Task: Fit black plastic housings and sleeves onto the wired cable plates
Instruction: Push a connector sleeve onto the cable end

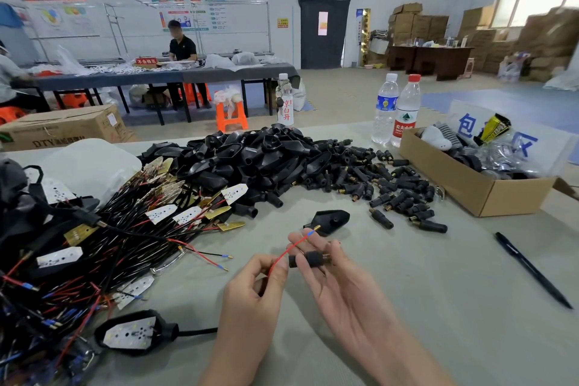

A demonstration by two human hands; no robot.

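My left hand (255, 288) pinches a red wire (289, 249) whose blue-tipped end points up and right. My right hand (338, 285) lies palm up, holding a black sleeve with a brass thread (313, 259) across its fingers. Just beyond the fingertips a single black housing (332, 220) lies on the table. A plate fitted into a black housing (133, 332) lies at the lower left, its black cable running toward my left hand. A big heap of black housings (250, 157) and a spread of black sleeves (385, 185) fill the middle. Wired cable plates (125, 229) are piled at the left.
An open cardboard box (488, 194) of odds stands at the right, with two water bottles (398, 110) behind it and a third bottle (285, 100) further left. A black pen (532, 269) lies at the right. A white bag (91, 166) sits at the back left. People work at a far table.
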